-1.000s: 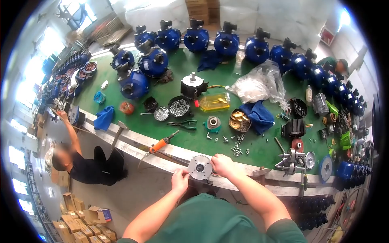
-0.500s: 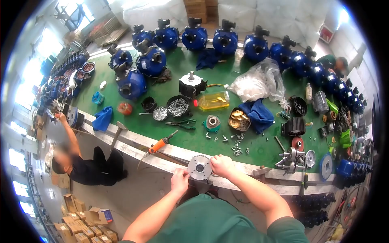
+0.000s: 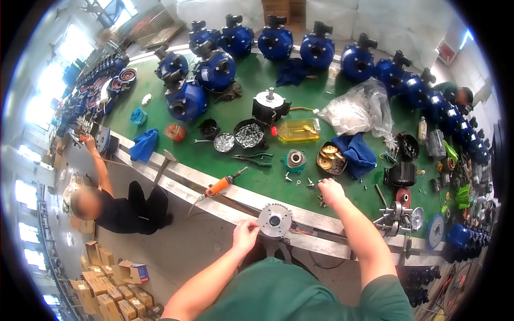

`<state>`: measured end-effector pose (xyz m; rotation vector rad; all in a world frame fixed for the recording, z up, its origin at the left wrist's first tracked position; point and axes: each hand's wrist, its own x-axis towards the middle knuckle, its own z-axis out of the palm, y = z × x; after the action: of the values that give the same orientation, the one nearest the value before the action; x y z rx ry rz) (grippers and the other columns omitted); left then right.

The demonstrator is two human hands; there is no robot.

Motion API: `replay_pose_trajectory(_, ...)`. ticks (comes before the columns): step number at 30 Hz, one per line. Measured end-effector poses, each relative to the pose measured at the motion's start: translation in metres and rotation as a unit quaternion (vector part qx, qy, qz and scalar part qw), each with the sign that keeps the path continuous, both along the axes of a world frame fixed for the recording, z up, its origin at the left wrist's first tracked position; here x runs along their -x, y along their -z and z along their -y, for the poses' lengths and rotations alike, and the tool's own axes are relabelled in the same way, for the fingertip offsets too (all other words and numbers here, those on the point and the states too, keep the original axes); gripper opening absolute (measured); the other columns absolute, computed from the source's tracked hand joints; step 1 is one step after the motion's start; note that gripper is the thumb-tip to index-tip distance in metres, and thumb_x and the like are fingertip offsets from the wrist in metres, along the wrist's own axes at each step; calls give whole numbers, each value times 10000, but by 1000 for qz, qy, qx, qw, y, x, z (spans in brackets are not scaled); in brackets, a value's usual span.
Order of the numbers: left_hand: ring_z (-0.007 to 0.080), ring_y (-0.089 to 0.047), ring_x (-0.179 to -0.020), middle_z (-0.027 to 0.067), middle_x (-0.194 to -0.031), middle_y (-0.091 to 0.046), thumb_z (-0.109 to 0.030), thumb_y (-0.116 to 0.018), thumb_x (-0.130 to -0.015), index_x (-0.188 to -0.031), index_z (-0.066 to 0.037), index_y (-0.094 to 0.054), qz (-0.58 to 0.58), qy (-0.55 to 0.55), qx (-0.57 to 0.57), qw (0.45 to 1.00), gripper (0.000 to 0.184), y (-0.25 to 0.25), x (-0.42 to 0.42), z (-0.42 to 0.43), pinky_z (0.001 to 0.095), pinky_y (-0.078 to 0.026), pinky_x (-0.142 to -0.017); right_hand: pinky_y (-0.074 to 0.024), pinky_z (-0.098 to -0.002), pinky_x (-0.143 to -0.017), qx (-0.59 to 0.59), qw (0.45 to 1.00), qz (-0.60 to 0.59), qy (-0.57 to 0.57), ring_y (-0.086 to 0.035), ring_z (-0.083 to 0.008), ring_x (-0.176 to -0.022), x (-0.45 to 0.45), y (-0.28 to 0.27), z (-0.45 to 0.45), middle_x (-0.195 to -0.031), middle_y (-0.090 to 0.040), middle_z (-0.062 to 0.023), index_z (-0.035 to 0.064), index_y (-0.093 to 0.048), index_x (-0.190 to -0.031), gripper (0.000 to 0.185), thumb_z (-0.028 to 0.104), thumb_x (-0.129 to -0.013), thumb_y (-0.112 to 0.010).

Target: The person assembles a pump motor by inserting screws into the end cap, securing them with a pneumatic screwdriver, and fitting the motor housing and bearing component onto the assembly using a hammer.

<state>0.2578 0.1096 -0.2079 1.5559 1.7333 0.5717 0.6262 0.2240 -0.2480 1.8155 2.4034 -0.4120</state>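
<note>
A round metal motor part [image 3: 274, 220] with a dark centre hole sits at the bench's front edge, with wires at its right. Close by its left rim is my left hand [image 3: 245, 236], thumb and fingers pinched together; what they hold is too small to name. Over the loose screws [image 3: 310, 183] on the green top, my right hand [image 3: 332, 191] reaches down with fingers closed, and its fingertips hide what they grip. Behind it stand a dish of brass parts [image 3: 332, 158] and a flanged part [image 3: 295, 159].
An orange power tool [image 3: 218, 187], pliers [image 3: 252, 159] and a hammer [image 3: 164, 164] lie left of the motor part. A yellow bottle [image 3: 298, 131], a motor [image 3: 270, 107] and blue pumps [image 3: 275, 41] are farther back. A co-worker [image 3: 126, 214] is at the left.
My right hand has left the round part and moved forward and right to the screws. My left hand remains beside the part. The view has shifted, moving the bench slightly rightward.
</note>
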Motion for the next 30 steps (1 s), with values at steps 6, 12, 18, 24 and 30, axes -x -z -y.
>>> replay_pose_trajectory(6,277,-692,-888,140,-985,-658,-98,-741,-840,-935,-23,-690,15,-15,49,999,132,-7,1,-2,368,-553,-826,-577,-397,-849,21,998,46,-37,-656,-297,-1013,2,4,-14,-1019,-684,-126,59,-691,-929,127,67,-814,-638)
replay_pose_trajectory(12,275,-694,-896,141,-992,-663,-98,-745,-835,-940,-22,-688,19,-17,57,998,142,-8,2,-3,370,-553,-833,-573,-399,-861,41,998,50,-15,-660,-304,-1017,-1,10,-14,-1034,-682,-130,58,-684,-967,168,68,-804,-647)
replay_pose_trajectory(18,228,-707,-867,133,-988,-658,-79,-750,-842,-959,-5,-691,8,5,42,999,150,2,7,-4,339,-569,-796,-537,-438,-878,23,997,-44,64,-641,-347,-1008,-12,9,-3,-1007,-651,-168,47,-651,-986,208,45,-780,-623)
replay_pose_trajectory(24,278,-698,-915,147,-1002,-674,-103,-740,-837,-963,-21,-687,35,-21,78,996,159,0,8,-5,373,-554,-844,-514,-469,-825,-28,975,-146,167,-604,-389,-944,-33,20,21,-943,-605,-170,40,-611,-887,162,27,-727,-623)
replay_pose_trajectory(30,246,-712,-904,146,-1013,-670,-92,-735,-850,-981,-3,-688,16,-6,75,997,166,1,9,-5,356,-563,-829,-527,-438,-849,-62,985,-111,115,-621,-343,-954,-30,18,23,-961,-640,-140,49,-629,-877,110,56,-768,-634)
